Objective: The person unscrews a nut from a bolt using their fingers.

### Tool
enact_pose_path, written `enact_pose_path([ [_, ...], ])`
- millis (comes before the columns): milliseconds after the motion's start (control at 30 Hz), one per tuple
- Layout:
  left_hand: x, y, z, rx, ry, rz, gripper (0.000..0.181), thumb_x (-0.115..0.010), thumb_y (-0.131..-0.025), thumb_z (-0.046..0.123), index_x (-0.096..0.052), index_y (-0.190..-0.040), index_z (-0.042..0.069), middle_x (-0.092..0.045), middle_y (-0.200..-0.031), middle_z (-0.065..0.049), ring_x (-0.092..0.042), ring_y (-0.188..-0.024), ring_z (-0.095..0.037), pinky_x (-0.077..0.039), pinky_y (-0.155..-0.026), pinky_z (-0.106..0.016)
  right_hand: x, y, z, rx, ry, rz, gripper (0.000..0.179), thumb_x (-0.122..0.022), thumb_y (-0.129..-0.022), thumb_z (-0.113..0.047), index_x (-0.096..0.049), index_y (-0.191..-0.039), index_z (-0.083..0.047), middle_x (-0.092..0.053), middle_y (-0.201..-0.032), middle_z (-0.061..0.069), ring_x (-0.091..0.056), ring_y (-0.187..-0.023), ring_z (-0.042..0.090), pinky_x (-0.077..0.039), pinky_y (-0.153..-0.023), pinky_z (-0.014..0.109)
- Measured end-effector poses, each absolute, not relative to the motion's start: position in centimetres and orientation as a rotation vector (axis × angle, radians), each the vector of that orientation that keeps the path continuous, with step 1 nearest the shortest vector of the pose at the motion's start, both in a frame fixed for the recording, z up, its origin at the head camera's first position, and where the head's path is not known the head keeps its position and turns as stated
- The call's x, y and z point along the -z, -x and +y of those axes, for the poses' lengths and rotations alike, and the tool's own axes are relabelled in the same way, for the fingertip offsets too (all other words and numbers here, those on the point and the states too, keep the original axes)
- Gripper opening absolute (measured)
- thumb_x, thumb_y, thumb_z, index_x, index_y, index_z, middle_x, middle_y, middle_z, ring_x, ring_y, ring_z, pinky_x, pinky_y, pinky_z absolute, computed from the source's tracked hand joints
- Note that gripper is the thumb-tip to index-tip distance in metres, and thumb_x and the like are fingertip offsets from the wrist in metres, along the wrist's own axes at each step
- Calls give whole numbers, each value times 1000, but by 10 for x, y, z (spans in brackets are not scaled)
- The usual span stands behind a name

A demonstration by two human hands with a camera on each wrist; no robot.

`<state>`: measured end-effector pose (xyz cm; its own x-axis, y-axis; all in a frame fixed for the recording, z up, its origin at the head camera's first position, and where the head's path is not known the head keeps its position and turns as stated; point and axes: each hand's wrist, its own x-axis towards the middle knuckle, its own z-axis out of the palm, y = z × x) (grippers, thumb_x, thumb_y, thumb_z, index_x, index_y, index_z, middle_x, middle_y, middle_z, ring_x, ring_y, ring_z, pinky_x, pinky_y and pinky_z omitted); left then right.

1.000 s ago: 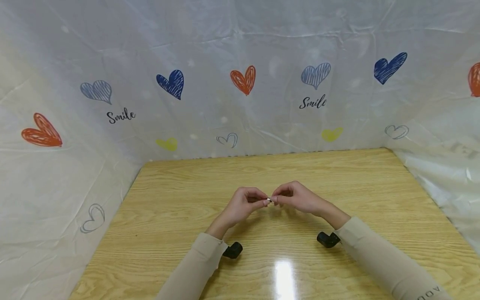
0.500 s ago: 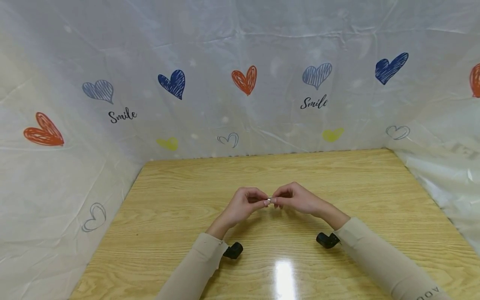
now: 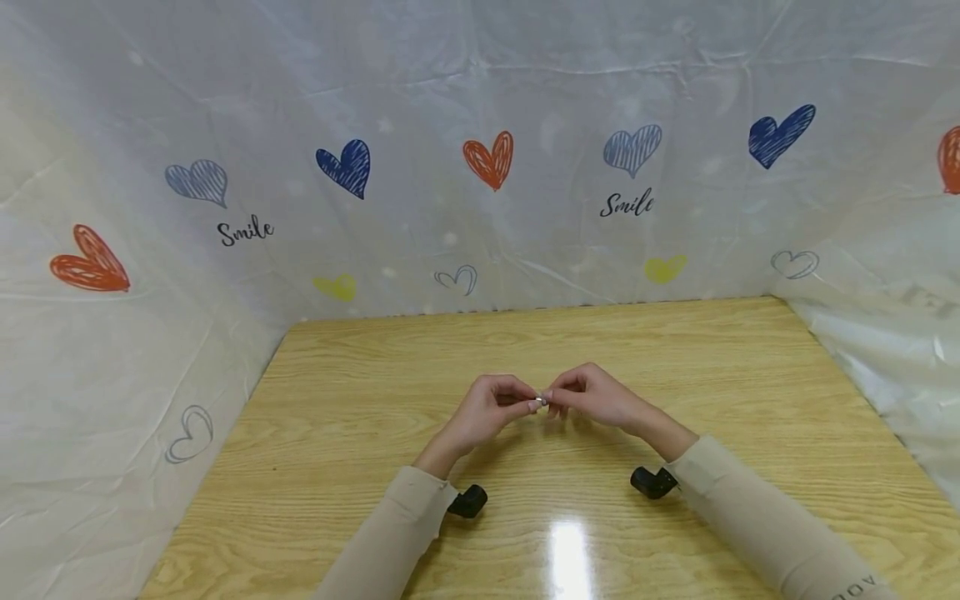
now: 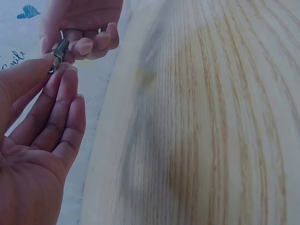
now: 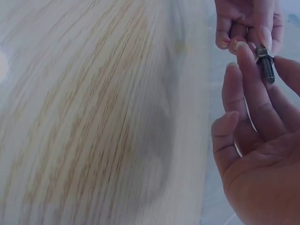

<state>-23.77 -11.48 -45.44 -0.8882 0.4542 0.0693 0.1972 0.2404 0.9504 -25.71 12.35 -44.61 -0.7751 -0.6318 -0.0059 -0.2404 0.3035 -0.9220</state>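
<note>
A small dark metal bolt with a nut on its threads is between my two hands, held above the table. My left hand pinches the bolt's head end between thumb and fingers. From the other side, my right hand has its thumb and a finger at the nut, and its other fingers are loosely bent. The threaded end sticks out past the nut towards the right palm in the right wrist view. In the head view, the fingertips hide most of the bolt.
The wooden table spreads beneath both arms. A white sheet printed with hearts hangs behind it and along both sides. Black wrist cameras, one below the left wrist and one below the right, sit near the tabletop.
The right thumb and fingers have shifted slightly around the nut, and a little more metal shows between the hands. The left hand has stayed nearly still.
</note>
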Motion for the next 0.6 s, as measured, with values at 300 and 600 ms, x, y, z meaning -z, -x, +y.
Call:
enact_pose_path([
  [300,456,237,-114,-1727,-587,2278,11,-74,-96,9,-76,-104,3,-75,-101,-10,-72,-98,-39,-60,-87,-45,448,258,123,1549,762,2149,24,-71,-99,-17,-70,-118,-3,-73,-108,14,-69,-97,33,-57,-87,49],
  [600,456,237,-114,-1705,-581,2292,12,-74,-96,12,-76,-105,4,-75,-102,-9,-73,-98,-34,-60,-87,-40,447,256,121,1484,729,2201,35,-58,-107,-31,-76,-108,0,-76,-96,15,-70,-89,40,-57,-78,47],
])
